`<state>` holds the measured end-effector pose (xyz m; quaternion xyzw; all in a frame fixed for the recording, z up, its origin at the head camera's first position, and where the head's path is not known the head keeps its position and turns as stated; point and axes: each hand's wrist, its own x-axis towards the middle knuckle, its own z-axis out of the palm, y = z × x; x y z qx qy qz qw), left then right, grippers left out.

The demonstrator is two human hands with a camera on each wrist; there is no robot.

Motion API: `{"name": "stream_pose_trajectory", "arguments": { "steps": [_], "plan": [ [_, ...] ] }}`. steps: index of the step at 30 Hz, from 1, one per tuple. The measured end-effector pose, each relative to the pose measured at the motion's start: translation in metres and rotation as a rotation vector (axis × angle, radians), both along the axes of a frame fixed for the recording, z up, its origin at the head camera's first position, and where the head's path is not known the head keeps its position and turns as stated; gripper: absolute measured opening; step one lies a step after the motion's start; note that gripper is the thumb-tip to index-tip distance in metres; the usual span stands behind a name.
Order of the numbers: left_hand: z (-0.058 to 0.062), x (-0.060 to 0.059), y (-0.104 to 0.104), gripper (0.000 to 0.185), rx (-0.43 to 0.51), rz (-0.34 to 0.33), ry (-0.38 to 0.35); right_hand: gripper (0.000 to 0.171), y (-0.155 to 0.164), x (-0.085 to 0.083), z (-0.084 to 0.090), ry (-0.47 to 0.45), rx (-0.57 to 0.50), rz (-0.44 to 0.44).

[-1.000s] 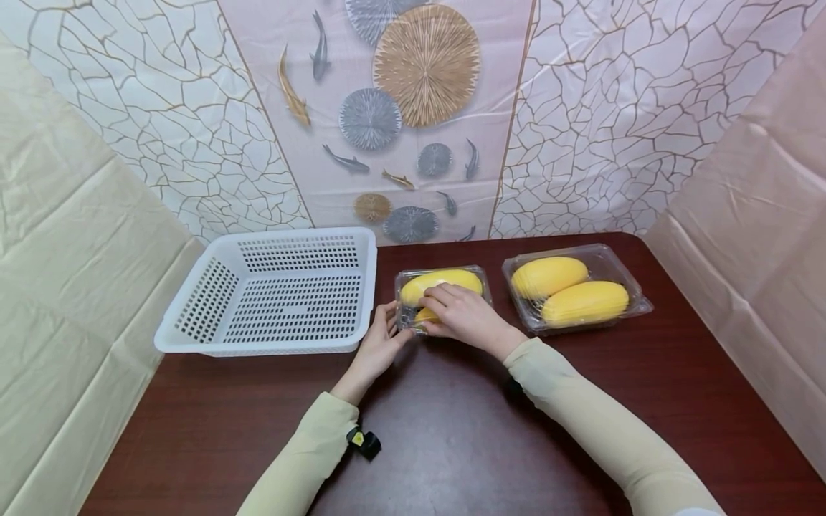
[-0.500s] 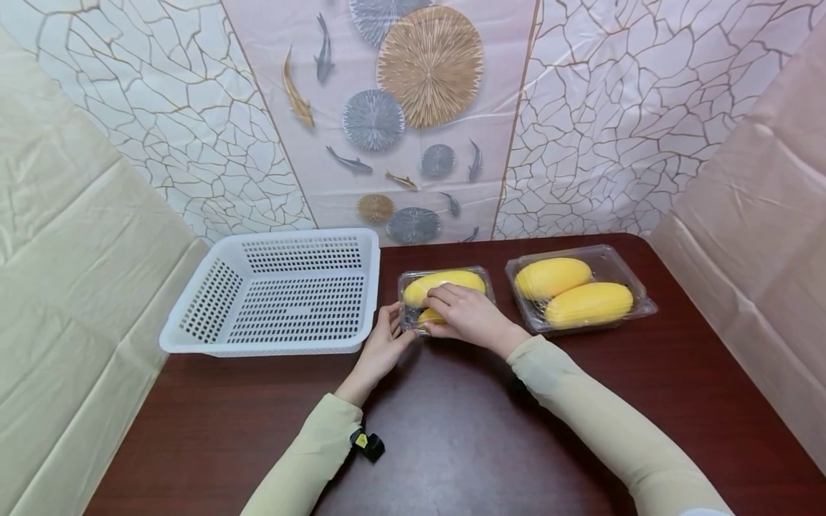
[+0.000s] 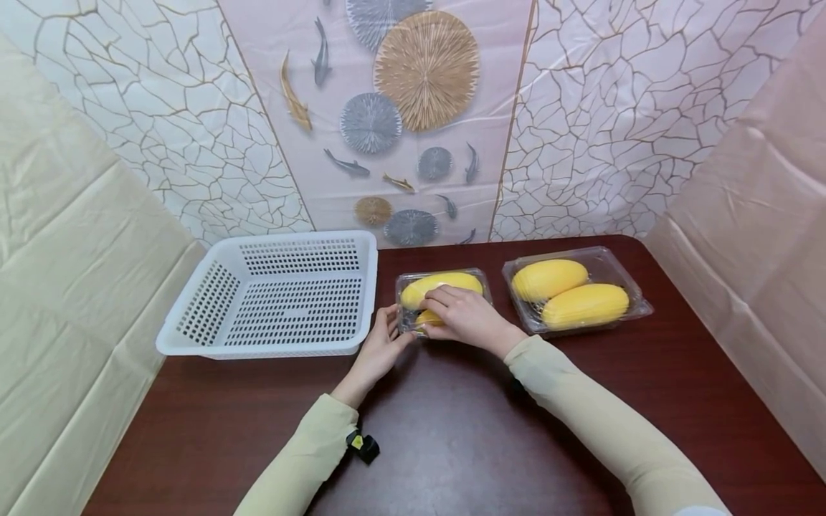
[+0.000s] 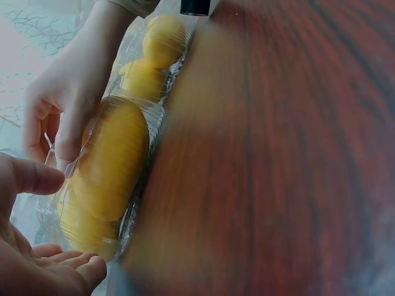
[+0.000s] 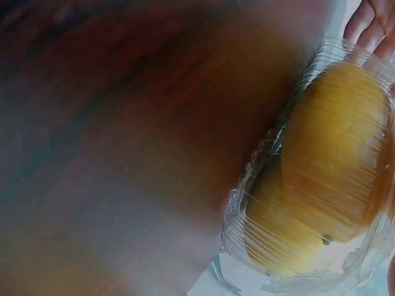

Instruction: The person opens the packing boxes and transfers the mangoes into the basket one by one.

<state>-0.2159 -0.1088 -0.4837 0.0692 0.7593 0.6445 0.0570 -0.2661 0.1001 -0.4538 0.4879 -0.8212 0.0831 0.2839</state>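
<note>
Both hands work the small clear clamshell [image 3: 442,298] of yellow fruit at table centre: left hand [image 3: 381,344] steadies its nine-o'clock end with relaxed fingers, right hand [image 3: 466,315] curls over the lid, pressing it

The right wrist view is close and partly blurred. A clear plastic container [image 5: 321,185] with ribbed walls fills the right side of the picture, and it lies on a dark red-brown wooden table [image 5: 123,142]. Inside the container there is a large yellow fruit [image 5: 336,154], smooth and oval, pressed against the transparent wall. A second yellow piece [image 5: 278,237] sits below it, touching it. At the top right corner some fingertips [image 5: 370,28] touch the edge of the container; which hand they belong to cannot be told here. The left part of the table is out of focus
</note>
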Motion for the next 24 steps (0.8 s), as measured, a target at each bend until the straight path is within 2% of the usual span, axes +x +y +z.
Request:
{"name": "stream_pose_trajectory", "arguments": {
  "steps": [8, 18, 24],
  "plan": [
    [-0.0021, -0.0001, -0.001, 0.069, -0.009, -0.009, -0.001, 0.033, 0.0001, -0.0006, 0.0001, 0.007, 0.002, 0.013],
    [-0.0058, 0.0023, 0.0029, 0.073, 0.043, -0.028, -0.016, 0.032, 0.0032, 0.0013, -0.0024, -0.003, 0.007, 0.007],
    [-0.0027, 0.0012, 0.0011, 0.073, 0.01, -0.021, 0.012, 0.03, 0.0006, 0.0, 0.0008, 0.006, 0.027, 0.007]
  ]
}}
